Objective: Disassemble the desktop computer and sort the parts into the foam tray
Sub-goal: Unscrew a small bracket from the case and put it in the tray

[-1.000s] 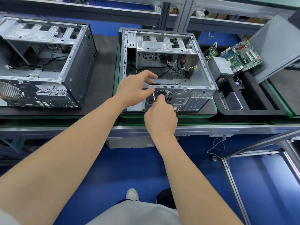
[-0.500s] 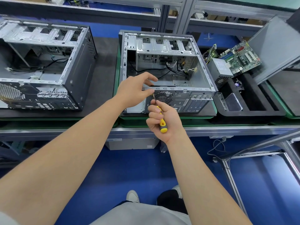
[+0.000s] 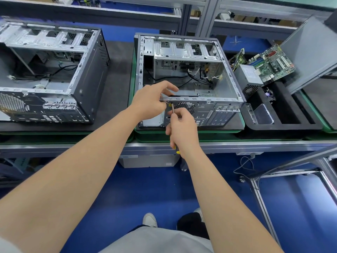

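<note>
Yellow-handled screwdriver [image 3: 172,110] gripped by right hand [image 3: 182,131] against rear of desktop computer case [image 3: 207,114], left hand [image 3: 151,101] pinching its top rail.

No words or numbers can be read anywhere. The back of the open computer case [image 3: 209,114] has a tiny yellow sticker [image 3: 170,105] next to the round fan holes [image 3: 184,106], but its mark is too small to make out. The grey power supply [image 3: 245,83] has a pale label [image 3: 249,71] on top, and the writing on it is a blur. The green motherboard [image 3: 273,64] beside it has little white print that cannot be read. A grey box [image 3: 145,161] under the bench [image 3: 73,145] has a small white sticker [image 3: 168,164] on its front, and that one is too blurry as well.
</note>
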{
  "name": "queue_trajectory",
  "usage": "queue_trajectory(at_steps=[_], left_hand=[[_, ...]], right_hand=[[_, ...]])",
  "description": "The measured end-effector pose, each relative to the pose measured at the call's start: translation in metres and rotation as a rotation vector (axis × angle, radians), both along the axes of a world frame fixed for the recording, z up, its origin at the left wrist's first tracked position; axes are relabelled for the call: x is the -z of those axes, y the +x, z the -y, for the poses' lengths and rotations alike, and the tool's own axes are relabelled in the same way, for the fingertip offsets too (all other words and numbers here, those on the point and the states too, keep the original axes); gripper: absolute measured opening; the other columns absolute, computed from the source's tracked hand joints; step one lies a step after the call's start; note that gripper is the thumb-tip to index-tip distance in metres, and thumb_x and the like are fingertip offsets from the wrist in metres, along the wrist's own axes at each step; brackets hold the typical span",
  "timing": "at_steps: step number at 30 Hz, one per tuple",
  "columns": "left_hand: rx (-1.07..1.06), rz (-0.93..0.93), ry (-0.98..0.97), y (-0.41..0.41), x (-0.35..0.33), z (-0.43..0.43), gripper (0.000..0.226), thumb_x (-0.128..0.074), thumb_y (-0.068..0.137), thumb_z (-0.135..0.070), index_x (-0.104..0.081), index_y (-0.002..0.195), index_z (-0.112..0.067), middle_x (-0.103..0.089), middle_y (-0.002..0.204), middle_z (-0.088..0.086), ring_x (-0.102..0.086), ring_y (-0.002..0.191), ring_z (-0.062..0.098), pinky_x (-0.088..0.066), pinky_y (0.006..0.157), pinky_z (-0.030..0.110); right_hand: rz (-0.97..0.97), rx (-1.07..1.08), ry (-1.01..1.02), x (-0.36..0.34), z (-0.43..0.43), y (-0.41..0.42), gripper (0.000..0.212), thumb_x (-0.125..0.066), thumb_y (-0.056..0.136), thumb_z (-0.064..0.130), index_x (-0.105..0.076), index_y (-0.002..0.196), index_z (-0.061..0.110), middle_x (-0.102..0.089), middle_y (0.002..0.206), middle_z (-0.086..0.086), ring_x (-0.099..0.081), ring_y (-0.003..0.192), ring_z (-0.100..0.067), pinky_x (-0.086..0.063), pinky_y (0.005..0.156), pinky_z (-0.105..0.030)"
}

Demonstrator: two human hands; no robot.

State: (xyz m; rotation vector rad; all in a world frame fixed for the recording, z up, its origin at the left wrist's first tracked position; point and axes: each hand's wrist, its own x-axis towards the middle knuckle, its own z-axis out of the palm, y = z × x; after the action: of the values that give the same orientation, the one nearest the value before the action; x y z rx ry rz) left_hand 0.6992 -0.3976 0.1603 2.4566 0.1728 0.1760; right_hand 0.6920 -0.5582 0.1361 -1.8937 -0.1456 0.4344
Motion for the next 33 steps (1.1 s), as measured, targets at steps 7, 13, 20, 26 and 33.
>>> queue_trajectory(at_steps=[7,13,20,26,33], left_hand=[[-0.016,0.078,0.002,0.003,0.004,0.002,0.032,-0.067,0.09,-0.046,-0.059,0.121,-0.046,-0.069,0.112,-0.023,-0.061,0.098,0.002,-0.052,0.09,0.035],[-0.05,0.099,-0.016,0.005,0.003,0.002,0.032,-0.07,0.087,-0.048,-0.061,0.118,-0.046,-0.068,0.102,-0.025,-0.063,0.097,0.001,-0.051,0.083,0.032],[-0.056,0.082,-0.039,0.005,0.001,0.004,0.03,-0.072,0.088,-0.044,-0.062,0.116,-0.047,-0.069,0.104,-0.023,-0.063,0.09,0.001,-0.049,0.078,0.03],[-0.053,0.031,-0.075,0.004,0.0,0.002,0.036,-0.06,0.088,-0.021,-0.064,0.113,-0.046,-0.07,0.106,-0.021,-0.063,0.085,0.001,-0.052,0.077,0.031],[-0.029,0.028,-0.09,0.004,0.0,-0.001,0.039,-0.059,0.089,-0.015,-0.065,0.115,-0.044,-0.07,0.11,-0.019,-0.063,0.088,0.0,-0.054,0.08,0.033]], right_hand=[[0.503,0.006,-0.602,0.008,-0.011,-0.007,0.027,-0.047,0.103,0.018,-0.042,0.13,0.016,-0.047,0.075,-0.003,-0.053,0.072,-0.035,-0.039,0.063,-0.04],[0.042,-0.055,-0.01,0.007,0.005,0.001,0.014,-0.043,0.11,0.03,-0.051,0.119,0.023,-0.076,0.076,-0.005,-0.058,0.044,-0.025,-0.045,0.045,-0.03],[-0.725,-0.041,0.731,0.002,0.011,0.011,0.041,-0.046,0.111,0.031,-0.082,0.099,0.016,-0.053,0.065,0.0,-0.043,0.044,-0.011,-0.037,0.041,-0.023],[-0.887,-0.037,0.927,-0.001,0.011,0.012,0.03,-0.041,0.112,0.021,-0.068,0.108,0.008,-0.05,0.065,0.002,-0.038,0.037,-0.006,-0.03,0.034,-0.019],[-0.665,-0.041,0.726,0.005,0.009,0.014,0.026,-0.042,0.113,0.02,-0.064,0.113,0.008,-0.059,0.072,0.0,-0.041,0.037,-0.011,-0.033,0.035,-0.022]])
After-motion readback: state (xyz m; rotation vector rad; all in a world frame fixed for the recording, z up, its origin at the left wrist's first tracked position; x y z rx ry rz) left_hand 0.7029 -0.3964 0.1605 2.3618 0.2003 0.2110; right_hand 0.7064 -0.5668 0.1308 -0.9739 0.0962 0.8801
